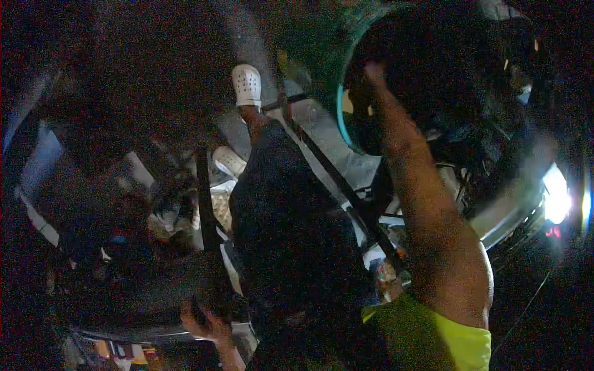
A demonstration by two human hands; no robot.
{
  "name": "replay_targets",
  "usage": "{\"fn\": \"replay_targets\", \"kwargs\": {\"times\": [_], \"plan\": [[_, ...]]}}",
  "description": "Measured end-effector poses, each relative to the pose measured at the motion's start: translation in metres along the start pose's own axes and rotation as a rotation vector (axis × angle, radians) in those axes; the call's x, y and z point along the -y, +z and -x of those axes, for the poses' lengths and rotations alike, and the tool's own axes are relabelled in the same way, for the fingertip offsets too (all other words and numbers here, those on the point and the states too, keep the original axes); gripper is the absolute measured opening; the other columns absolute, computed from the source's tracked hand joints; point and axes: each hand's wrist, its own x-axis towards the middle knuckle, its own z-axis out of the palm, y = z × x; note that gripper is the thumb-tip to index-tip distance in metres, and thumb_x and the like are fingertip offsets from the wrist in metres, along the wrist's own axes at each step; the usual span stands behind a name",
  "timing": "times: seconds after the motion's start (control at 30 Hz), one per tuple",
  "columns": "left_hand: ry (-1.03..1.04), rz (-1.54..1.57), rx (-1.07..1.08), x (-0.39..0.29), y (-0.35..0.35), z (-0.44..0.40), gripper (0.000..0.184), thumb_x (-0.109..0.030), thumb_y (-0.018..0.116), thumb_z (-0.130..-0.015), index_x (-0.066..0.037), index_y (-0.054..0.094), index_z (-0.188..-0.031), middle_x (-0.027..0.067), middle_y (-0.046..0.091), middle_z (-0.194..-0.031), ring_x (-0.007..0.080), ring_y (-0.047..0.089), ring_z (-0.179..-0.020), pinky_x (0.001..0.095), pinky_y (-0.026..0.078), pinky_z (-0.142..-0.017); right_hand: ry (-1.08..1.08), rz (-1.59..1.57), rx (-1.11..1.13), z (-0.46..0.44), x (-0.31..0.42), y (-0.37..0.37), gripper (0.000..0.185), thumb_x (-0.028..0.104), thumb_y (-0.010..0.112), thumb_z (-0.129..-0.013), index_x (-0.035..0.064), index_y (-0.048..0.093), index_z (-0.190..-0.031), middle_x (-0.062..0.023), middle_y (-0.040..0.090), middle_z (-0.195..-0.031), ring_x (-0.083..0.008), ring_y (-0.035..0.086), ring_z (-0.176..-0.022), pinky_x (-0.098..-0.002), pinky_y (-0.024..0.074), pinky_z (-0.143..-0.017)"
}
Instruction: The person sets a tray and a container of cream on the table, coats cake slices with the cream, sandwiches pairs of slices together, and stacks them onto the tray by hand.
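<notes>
My right arm, in a yellow-green sleeve (427, 331), stretches up to a round container with a teal rim (342, 117). My right hand (373, 77) is over its dark inside, blurred, and I cannot make out its fingers or anything in them. Low in the view, left of centre, my left hand (207, 321) has its fingers apart, beside a dark rounded surface with a pale edge (154, 332). Nothing shows in it. Between the two hands are my legs in dark clothing (291, 216).
White perforated clogs (247, 85) are on my feet. Dark bars (328, 170) run diagonally beside the legs. A bright light (557, 196) glares at the right. Colourful small items (127, 353) lie at the lower left. Much of the scene is dark and grainy.
</notes>
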Motion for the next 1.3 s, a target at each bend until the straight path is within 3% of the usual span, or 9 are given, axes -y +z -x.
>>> {"fn": "replay_targets", "kwargs": {"times": [0.1, 0.23, 0.43, 0.67, 0.8, 1.03, 1.13, 1.23, 1.3], "plan": [[-0.226, 0.117, 0.076, -0.005, -0.011, 0.004, 0.034, -0.021, 0.063, -0.099, 0.009, 0.066, -0.116, 0.0231, 0.069, -0.113, 0.04, 0.064, -0.103, 0.0496, 0.05, -0.095, 0.008, -0.194, 0.145, 0.001, -0.002, -0.012, 0.063, 0.045, 0.048, -0.102, 0.0017, 0.045, -0.148, -0.0239, 0.059, -0.131, -0.0338, 0.066, -0.107, -0.053, 0.0542, -0.087], [-0.135, -0.027, 0.217, 0.013, -0.031, 0.047, 0.04, -0.022, 0.063, -0.1, 0.007, 0.06, -0.126, 0.0225, 0.068, -0.118, 0.0394, 0.064, -0.105, 0.0523, 0.048, -0.098, 0.027, -0.341, 0.177, 0.024, 0.012, -0.042, 0.06, 0.042, 0.05, -0.101, 0.0019, 0.048, -0.146, -0.0238, 0.06, -0.13, -0.0337, 0.066, -0.107, -0.0532, 0.0534, -0.089], [0.351, -0.086, -0.081, 0.016, -0.006, 0.033, 0.048, -0.021, 0.063, -0.101, 0.003, 0.048, -0.139, 0.0206, 0.065, -0.124, 0.0411, 0.064, -0.105, 0.0555, 0.046, -0.102, 0.178, -0.466, 0.022, 0.039, 0.07, -0.067, 0.055, 0.037, 0.052, -0.099, 0.0024, 0.052, -0.142, -0.0238, 0.06, -0.129, -0.0336, 0.065, -0.107, -0.0534, 0.0522, -0.092], [0.186, -0.098, 0.127, -0.002, -0.013, 0.007, 0.04, -0.018, 0.065, -0.1, 0.003, 0.052, -0.132, 0.0221, 0.065, -0.118, 0.0393, 0.064, -0.097, 0.055, 0.052, -0.088, 0.121, -0.198, -0.026, 0.065, -0.01, -0.045, 0.05, 0.032, 0.055, -0.097, 0.0028, 0.057, -0.138, -0.0237, 0.061, -0.128, -0.0334, 0.065, -0.107, -0.0536, 0.0508, -0.095], [-0.024, -0.148, 0.191, 0.006, -0.011, 0.017, 0.035, -0.014, 0.066, -0.098, 0.004, 0.053, -0.125, 0.0226, 0.066, -0.114, 0.0398, 0.064, -0.093, 0.0548, 0.052, -0.084, 0.049, -0.145, 0.061, 0.03, 0.017, -0.03, 0.047, 0.029, 0.057, -0.096, 0.003, 0.059, -0.135, -0.0233, 0.061, -0.127, -0.0331, 0.065, -0.107, -0.0533, 0.0503, -0.096], [0.157, 0.02, 0.048, -0.007, -0.008, 0.0, 0.046, -0.005, 0.068, -0.094, 0.004, 0.049, -0.134, 0.0221, 0.066, -0.114, 0.0397, 0.063, -0.1, 0.0558, 0.052, -0.087, 0.149, -0.383, 0.171, 0.023, 0.081, -0.041, 0.043, 0.027, 0.058, -0.095, 0.0025, 0.061, -0.131, -0.0208, 0.063, -0.121, -0.0311, 0.064, -0.101, -0.0503, 0.0506, -0.091], [-0.098, -0.034, 0.24, 0.01, -0.003, 0.01, 0.043, -0.011, 0.068, -0.095, 0.004, 0.053, -0.133, 0.0211, 0.065, -0.116, 0.0375, 0.062, -0.103, 0.0544, 0.052, -0.088, 0.165, -0.474, 0.202, 0.027, 0.086, -0.039, 0.041, 0.026, 0.059, -0.095, 0.0023, 0.062, -0.129, -0.0197, 0.063, -0.118, -0.0303, 0.064, -0.099, -0.049, 0.0507, -0.089], [0.402, -0.255, -0.009, 0.042, 0.005, 0.036, 0.04, -0.024, 0.068, -0.096, 0.004, 0.059, -0.124, 0.0205, 0.064, -0.116, 0.036, 0.063, -0.103, 0.0516, 0.053, -0.087, 0.179, -0.584, 0.259, 0.027, 0.077, -0.037, 0.039, 0.025, 0.06, -0.094, 0.0021, 0.063, -0.127, -0.0186, 0.064, -0.116, -0.0294, 0.064, -0.096, -0.0477, 0.0508, -0.087], [-0.236, 0.109, 0.143, 0.008, 0.005, 0.02, 0.044, -0.032, 0.069, -0.096, 0.004, 0.063, -0.12, 0.0216, 0.065, -0.114, 0.0354, 0.063, -0.103, 0.0496, 0.053, -0.085, 0.239, -0.699, 0.303, 0.036, 0.068, -0.033, 0.038, 0.024, 0.06, -0.094, 0.002, 0.064, -0.125, -0.0179, 0.064, -0.114, -0.0289, 0.064, -0.095, -0.0468, 0.0509, -0.085]]}}
